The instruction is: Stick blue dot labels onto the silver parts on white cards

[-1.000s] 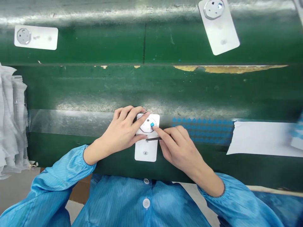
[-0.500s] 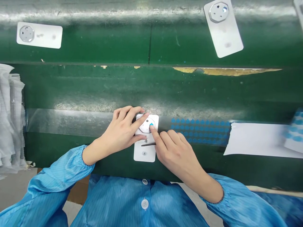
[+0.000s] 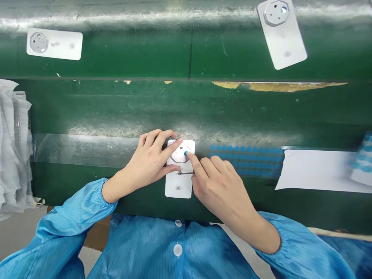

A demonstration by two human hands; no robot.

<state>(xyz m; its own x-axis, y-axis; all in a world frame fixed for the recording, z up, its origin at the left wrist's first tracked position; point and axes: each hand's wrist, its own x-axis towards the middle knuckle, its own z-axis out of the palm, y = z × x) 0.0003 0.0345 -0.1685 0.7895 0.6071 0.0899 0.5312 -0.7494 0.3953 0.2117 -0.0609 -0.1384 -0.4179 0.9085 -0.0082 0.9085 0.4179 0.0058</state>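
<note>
A white rectangular plate point(image 3: 178, 186) with a round socket face lies on the green bench in front of me. My left hand point(image 3: 151, 161) pinches its upper end, index finger on the top edge and thumb on the left side. My right hand point(image 3: 217, 184) holds thin dark tweezers point(image 3: 184, 173) that lie across the plate. Its index fingertip presses on a small blue dot sticker point(image 3: 185, 153) on the socket face.
A sheet of several blue dot stickers point(image 3: 247, 159) lies just right of the plate, with white backing paper point(image 3: 319, 170) beyond. Two more white plates point(image 3: 54, 43) point(image 3: 281, 33) sit on the far green belt. A stack of clear bags point(image 3: 14, 143) stands at the left.
My right index finger stays pressed on the blue sticker, shifting slightly. The tweezers have moved a little over the plate. The far white plates have drifted to the right.
</note>
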